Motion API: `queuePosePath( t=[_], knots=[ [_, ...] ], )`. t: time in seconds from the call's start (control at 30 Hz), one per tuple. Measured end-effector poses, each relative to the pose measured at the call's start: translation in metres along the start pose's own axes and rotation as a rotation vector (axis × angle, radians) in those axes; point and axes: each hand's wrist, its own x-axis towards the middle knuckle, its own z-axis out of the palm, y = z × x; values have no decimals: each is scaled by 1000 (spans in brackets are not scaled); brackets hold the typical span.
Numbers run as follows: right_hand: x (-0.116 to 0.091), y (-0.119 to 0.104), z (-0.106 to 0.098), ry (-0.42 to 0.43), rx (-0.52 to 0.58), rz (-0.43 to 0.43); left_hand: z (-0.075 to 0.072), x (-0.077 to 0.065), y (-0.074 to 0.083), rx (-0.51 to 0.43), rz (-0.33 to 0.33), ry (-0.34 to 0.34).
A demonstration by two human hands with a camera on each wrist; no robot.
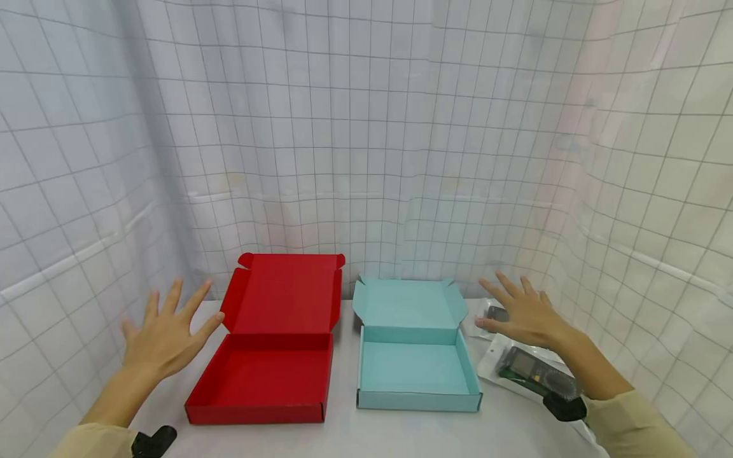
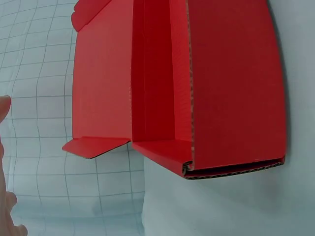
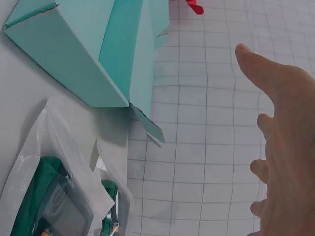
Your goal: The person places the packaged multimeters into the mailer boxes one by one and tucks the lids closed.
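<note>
My left hand (image 1: 163, 343) hovers left of a red cardboard box (image 1: 258, 412), its fingers spread and holding nothing. That box has its lid (image 1: 292, 292) raised at the back, and its inside is bare. Beside it sits a smaller light blue cardboard box (image 1: 420, 401), also with its lid (image 1: 406, 303) up and nothing inside. To the right, my right hand (image 1: 523, 318) is held in the air with fingers apart, above clear plastic bags. One bag holds a dark and green handheld meter (image 1: 538, 375) with a screen and round dial; another bagged device (image 1: 497, 313) lies behind, partly hidden by the hand.
A white table (image 1: 395, 436) carries both boxes and the bags. White gridded curtains (image 1: 366, 146) hang behind and along both sides. In the right wrist view, the light blue box (image 3: 69, 59) stands close to the bagged meter (image 3: 59, 206).
</note>
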Motion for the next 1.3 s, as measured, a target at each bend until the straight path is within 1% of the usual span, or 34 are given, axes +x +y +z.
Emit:
queuePosePath(
  t=[0.07,0.17,0.23,0.3,0.33,0.4,0.47,0.53,0.6,0.67,0.77,0.93,1.07,1.17,1.3],
  knots=[
    [-4,5,1,1,31,-25,1,-4,-1,-12,9,0],
    [-12,15,6,0,149,-52,8,-14,-3,-47,32,1],
    [-18,25,12,-1,240,-63,16,-22,-3,-117,50,-4],
    [-22,36,19,2,315,-67,24,-29,-4,-232,56,-33],
    [-24,41,22,7,336,-68,28,-32,-4,-299,39,-71],
    [-30,49,26,9,349,-63,34,-38,-6,-438,-14,-171],
    [-36,54,29,7,343,-60,37,-42,-7,-566,-100,-293],
    [-43,57,33,-4,354,-57,39,-46,-8,-646,-192,-396],
    [-49,61,38,-20,366,-57,41,-48,-10,-737,-250,-454],
    [-55,65,46,-45,386,-50,44,-49,-13,-815,-286,-473],
    [-65,73,54,-82,404,-33,49,-51,-18,-930,-325,-475],
    [-78,83,62,-119,426,-11,53,-55,-29,-1066,-358,-472],
    [-83,86,65,-135,433,34,53,-60,-34,-1118,-367,-483],
    [-85,88,67,-151,424,77,53,-63,-36,-1127,-368,-493],
    [-84,91,70,-212,360,125,53,-64,-37,-1147,-366,-497]
  ],
)
